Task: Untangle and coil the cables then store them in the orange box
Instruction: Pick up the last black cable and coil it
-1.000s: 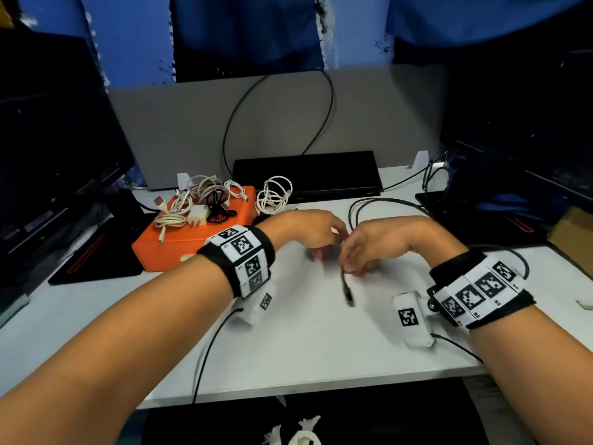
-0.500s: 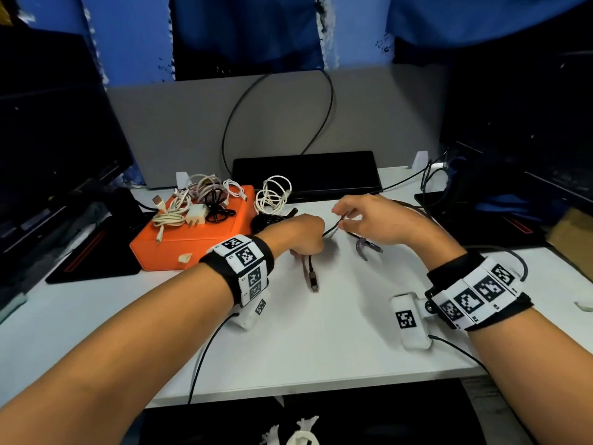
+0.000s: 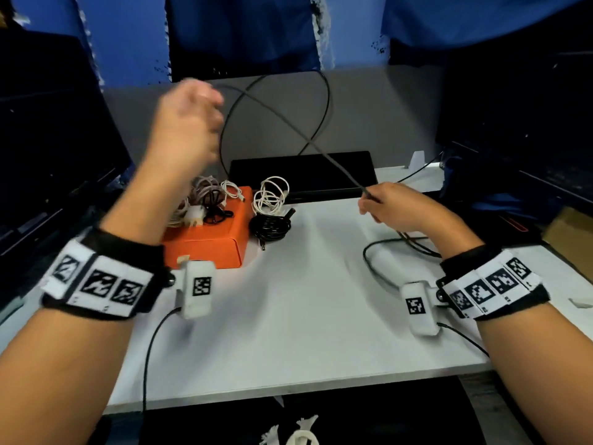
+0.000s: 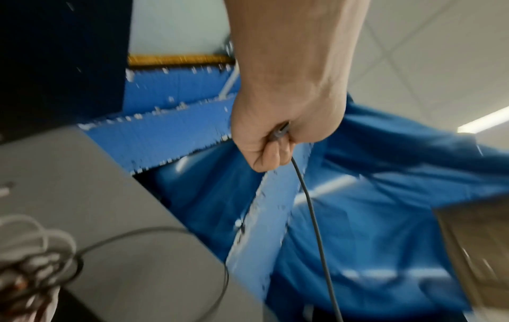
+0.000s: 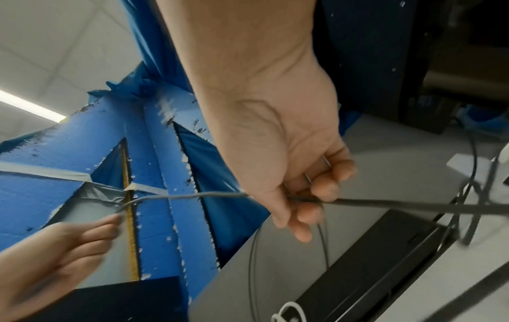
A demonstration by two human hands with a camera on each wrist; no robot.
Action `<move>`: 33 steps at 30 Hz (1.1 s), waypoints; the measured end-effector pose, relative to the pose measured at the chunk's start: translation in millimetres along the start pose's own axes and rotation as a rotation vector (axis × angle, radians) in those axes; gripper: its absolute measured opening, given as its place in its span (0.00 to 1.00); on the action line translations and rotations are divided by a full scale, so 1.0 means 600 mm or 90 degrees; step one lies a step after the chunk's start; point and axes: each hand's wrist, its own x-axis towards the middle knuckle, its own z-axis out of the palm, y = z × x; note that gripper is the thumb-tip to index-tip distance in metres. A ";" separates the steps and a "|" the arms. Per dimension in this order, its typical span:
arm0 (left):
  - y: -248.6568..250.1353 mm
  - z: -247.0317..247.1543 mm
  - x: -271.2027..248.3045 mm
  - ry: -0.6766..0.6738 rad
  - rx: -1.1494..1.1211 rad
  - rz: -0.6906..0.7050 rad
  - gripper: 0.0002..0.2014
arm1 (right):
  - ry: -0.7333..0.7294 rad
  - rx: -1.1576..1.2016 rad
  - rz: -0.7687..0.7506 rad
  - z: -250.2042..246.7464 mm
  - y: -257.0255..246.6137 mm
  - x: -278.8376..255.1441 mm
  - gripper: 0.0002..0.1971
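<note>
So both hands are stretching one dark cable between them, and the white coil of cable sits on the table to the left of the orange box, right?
Not quite. The left hand and right hand do stretch one dark cable between them, but the head view shows the white coil on the table to the right of the orange box, not the left.

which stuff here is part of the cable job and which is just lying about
Part of the job:
- dark cable, stretched between left hand and right hand
- orange box, cable tangle on top
- white coil
- black coil

Just lying about:
- black flat device
- monitor
</note>
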 end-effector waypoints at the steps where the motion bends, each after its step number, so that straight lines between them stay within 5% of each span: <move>1: 0.006 -0.030 0.003 0.053 -0.055 0.008 0.14 | -0.001 0.000 0.015 -0.006 0.013 0.002 0.13; 5: -0.016 -0.161 0.023 0.171 -0.189 0.046 0.08 | 0.047 0.023 0.057 -0.028 0.044 0.000 0.15; 10: -0.100 -0.265 0.016 0.218 -0.163 0.021 0.06 | 0.155 -0.038 0.112 -0.047 0.065 0.001 0.13; 11: -0.104 -0.257 0.004 0.210 -0.177 0.017 0.07 | 0.134 -0.046 0.120 -0.051 0.064 -0.004 0.11; 13: -0.089 -0.218 -0.025 0.190 -0.144 -0.032 0.10 | 0.009 -0.035 0.110 -0.062 0.052 -0.022 0.23; 15: -0.066 -0.168 -0.051 0.142 -0.098 -0.058 0.11 | -0.137 0.010 0.069 -0.076 0.011 -0.047 0.37; 17: -0.047 -0.128 -0.075 0.085 -0.076 -0.063 0.14 | -0.177 0.055 -0.031 -0.079 -0.048 -0.068 0.40; 22: -0.014 -0.030 -0.121 -0.130 -0.048 -0.050 0.19 | 0.003 0.152 -0.254 -0.035 -0.186 -0.102 0.32; 28: -0.006 0.001 -0.151 -0.316 -0.037 -0.007 0.16 | 0.068 0.299 -0.285 -0.010 -0.198 -0.105 0.21; 33: -0.022 0.010 -0.163 -0.431 -0.129 -0.147 0.16 | 0.101 0.150 -0.323 -0.029 -0.184 -0.101 0.09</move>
